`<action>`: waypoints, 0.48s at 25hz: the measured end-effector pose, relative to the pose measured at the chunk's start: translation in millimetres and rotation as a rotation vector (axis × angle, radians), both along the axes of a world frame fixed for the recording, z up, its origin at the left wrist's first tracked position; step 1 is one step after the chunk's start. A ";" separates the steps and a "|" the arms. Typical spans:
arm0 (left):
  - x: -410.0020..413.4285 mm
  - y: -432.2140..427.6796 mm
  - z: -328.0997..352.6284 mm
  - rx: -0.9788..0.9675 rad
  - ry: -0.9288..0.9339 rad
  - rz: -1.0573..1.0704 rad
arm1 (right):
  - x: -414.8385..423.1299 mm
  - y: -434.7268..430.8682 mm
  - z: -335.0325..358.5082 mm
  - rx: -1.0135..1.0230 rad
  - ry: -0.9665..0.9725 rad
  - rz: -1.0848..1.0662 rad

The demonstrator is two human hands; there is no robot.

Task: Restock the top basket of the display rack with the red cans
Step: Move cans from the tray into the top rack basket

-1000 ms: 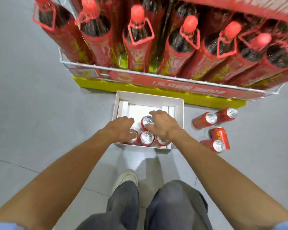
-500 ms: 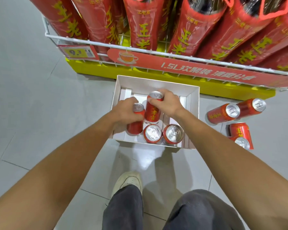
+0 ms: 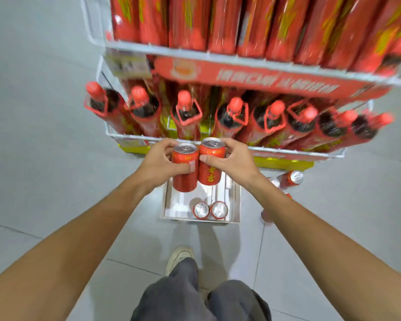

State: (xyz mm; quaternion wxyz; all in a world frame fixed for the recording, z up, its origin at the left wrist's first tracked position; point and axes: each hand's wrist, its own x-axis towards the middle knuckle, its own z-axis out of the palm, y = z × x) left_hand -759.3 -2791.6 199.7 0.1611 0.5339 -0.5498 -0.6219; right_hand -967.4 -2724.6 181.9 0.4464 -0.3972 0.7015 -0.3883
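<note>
My left hand (image 3: 159,162) grips one red can (image 3: 184,172) and my right hand (image 3: 232,161) grips another red can (image 3: 210,170). Both cans are upright, side by side and touching, held in the air above the white cardboard box (image 3: 235,200) on the floor. Two more red cans (image 3: 210,210) stand in the box's near side. The white wire display rack (image 3: 195,52) rises in front of me; the image of it is blurred. The top basket is out of view.
Two rack tiers hold several tall red-labelled bottles (image 3: 185,112). A price tag (image 3: 129,64) and a red banner (image 3: 264,77) hang on the upper tier's rim. Loose red cans (image 3: 289,178) lie on the grey tile floor right of the box. My shoe (image 3: 180,257) is below.
Both hands have lifted their cans out of the box and up in front of the lower bottle tier. My view has tilted upward, bringing a second tier into sight.
</note>
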 end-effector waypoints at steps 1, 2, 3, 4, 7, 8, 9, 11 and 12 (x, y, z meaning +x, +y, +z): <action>0.7 -4.2 57.4 -0.005 0.029 -0.009 | -1.1 -4.4 56.9 -0.019 -0.012 -0.002; 2.3 -7.6 111.5 -0.007 0.057 -0.014 | -1.9 -7.5 112.0 -0.034 -0.015 0.003; 3.6 -11.7 171.8 -0.011 0.079 -0.027 | -3.0 -11.0 172.4 -0.053 -0.020 0.011; 3.9 -14.1 227.3 -0.015 0.098 -0.043 | -3.6 -11.9 229.6 -0.072 -0.024 0.015; 0.7 -20.1 381.4 -0.062 0.184 -0.043 | -5.9 -15.5 392.1 -0.144 -0.016 0.021; -1.5 -22.8 431.8 -0.093 0.202 -0.042 | -8.4 -17.9 446.5 -0.178 0.015 0.024; -4.4 -22.6 477.5 -0.117 0.210 -0.047 | -9.4 -18.5 495.9 -0.209 0.047 0.025; -12.9 -23.7 554.5 -0.159 0.248 -0.061 | -14.5 -21.7 580.8 -0.269 0.100 0.017; -18.0 -24.7 586.6 -0.181 0.270 -0.058 | -16.4 -23.4 616.2 -0.290 0.138 -0.003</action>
